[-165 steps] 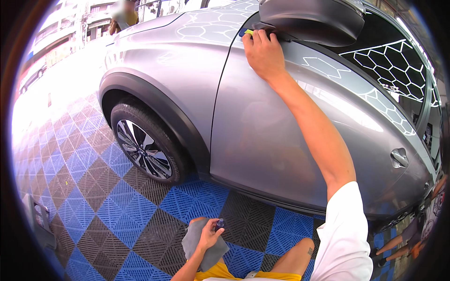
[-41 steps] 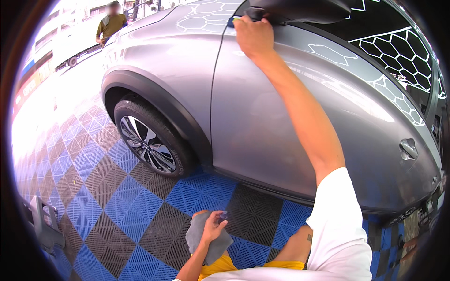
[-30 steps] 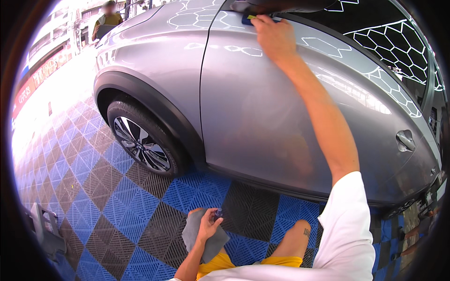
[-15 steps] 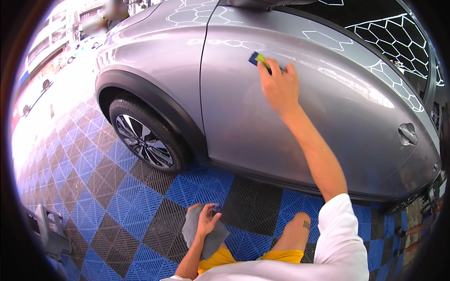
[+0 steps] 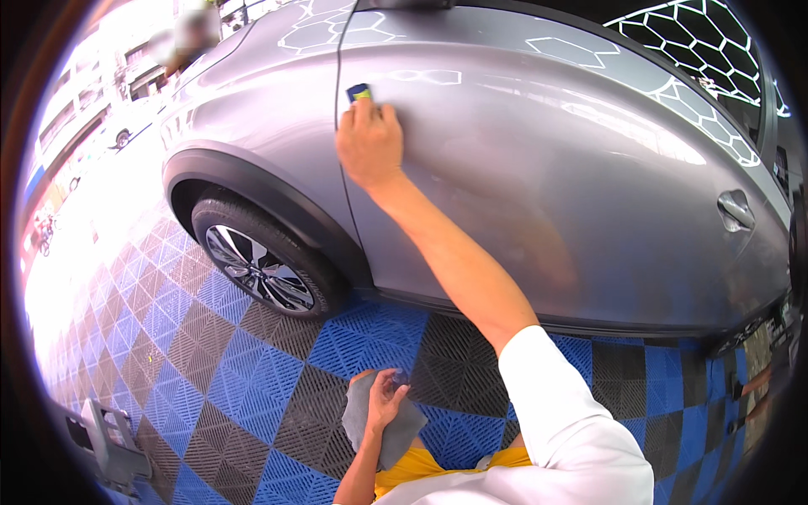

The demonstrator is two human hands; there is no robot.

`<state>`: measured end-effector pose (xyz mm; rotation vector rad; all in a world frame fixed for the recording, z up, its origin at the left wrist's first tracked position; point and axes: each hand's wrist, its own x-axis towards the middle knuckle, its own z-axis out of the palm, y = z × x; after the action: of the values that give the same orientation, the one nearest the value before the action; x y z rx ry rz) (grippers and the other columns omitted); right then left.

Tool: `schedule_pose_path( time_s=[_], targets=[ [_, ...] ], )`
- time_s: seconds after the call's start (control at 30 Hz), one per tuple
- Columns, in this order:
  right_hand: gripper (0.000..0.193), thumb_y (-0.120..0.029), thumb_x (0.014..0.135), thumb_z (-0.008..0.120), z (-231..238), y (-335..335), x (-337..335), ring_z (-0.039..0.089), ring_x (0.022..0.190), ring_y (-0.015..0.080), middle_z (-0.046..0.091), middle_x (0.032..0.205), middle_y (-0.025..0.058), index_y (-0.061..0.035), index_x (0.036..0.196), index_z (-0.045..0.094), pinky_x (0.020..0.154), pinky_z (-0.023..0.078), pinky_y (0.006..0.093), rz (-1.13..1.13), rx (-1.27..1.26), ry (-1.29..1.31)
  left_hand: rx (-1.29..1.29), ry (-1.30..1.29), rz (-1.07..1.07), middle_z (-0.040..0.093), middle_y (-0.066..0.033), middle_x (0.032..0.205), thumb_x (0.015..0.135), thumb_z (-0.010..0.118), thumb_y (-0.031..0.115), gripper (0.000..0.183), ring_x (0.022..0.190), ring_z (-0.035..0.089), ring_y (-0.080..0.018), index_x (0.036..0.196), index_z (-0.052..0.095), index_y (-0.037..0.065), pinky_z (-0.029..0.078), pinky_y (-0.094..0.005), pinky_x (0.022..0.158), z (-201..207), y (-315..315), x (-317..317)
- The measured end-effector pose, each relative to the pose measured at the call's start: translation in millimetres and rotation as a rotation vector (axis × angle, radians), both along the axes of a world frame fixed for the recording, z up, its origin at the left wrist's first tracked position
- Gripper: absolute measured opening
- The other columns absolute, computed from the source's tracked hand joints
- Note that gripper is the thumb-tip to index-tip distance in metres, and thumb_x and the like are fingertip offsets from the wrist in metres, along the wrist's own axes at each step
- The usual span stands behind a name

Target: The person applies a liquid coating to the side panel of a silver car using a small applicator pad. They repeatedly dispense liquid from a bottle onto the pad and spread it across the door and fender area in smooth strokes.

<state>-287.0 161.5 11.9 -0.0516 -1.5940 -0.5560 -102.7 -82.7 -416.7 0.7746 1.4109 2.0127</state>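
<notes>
My right hand (image 5: 371, 145) grips a small blue and yellow-green applicator block (image 5: 359, 91) against the grey car door (image 5: 522, 194). It is close to the upright seam between door and front fender (image 5: 261, 105). Low in front of me, my left hand (image 5: 385, 401) is closed around a small dark blue bottle (image 5: 400, 377), partly hidden by the fingers. A grey cloth (image 5: 406, 431) hangs beneath that hand, draped over my leg.
Below the fender stands the front wheel (image 5: 261, 268) in its black arch trim. A door handle (image 5: 736, 210) is at the right. Blue and black tiles (image 5: 240, 366) cover the floor. A grey plastic stand (image 5: 118, 442) sits lower left. Another person's arm (image 5: 757, 385) shows at the right edge.
My right hand has moved left across the door with the applicator block, from mid-panel to near the seam. The left hand still holds the bottle; the view has shifted slightly.
</notes>
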Motion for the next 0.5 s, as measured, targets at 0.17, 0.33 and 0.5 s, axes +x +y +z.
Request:
schedule_pose_path(
  time_s=[0.17,0.33,0.5],
  targets=[
    [0.005,-0.004,0.079,0.068,1.5,13.7,41.0,0.060,0.068,0.0259,0.058,0.085,0.0143,0.0006,0.081,0.069,0.071,0.043,0.0408,-0.027,-0.071,0.064,-0.016,-0.033,0.000,0.066,-0.0079,0.113,0.097,0.072,-0.003,0.041,0.104,0.066,-0.0172,0.133,0.054,-0.003,0.058,-0.0330,0.096,-1.6,1.4,0.8],
    [0.009,-0.010,0.089,0.075,4.1,74.1,139.0,0.057,0.066,0.0254,0.056,0.081,0.0068,-0.0068,0.096,0.071,0.063,0.040,0.0415,-0.186,-0.178,0.280,-0.060,0.015,-0.013,0.066,-0.0103,0.113,0.098,0.071,-0.001,0.040,0.102,0.068,-0.0197,0.133,0.053,-0.004,0.058,-0.0343,0.096,0.7,-7.8,-6.2],
    [0.010,-0.010,0.087,0.077,9.9,80.6,163.0,0.059,0.071,0.0259,0.059,0.082,0.0076,-0.0083,0.096,0.072,0.064,0.042,0.0428,-0.203,-0.245,0.350,-0.078,0.002,0.031,0.067,-0.0115,0.115,0.098,0.072,0.001,0.040,0.104,0.069,-0.0212,0.132,0.052,-0.004,0.058,-0.0363,0.096,11.7,-24.7,-12.8]
  ],
)
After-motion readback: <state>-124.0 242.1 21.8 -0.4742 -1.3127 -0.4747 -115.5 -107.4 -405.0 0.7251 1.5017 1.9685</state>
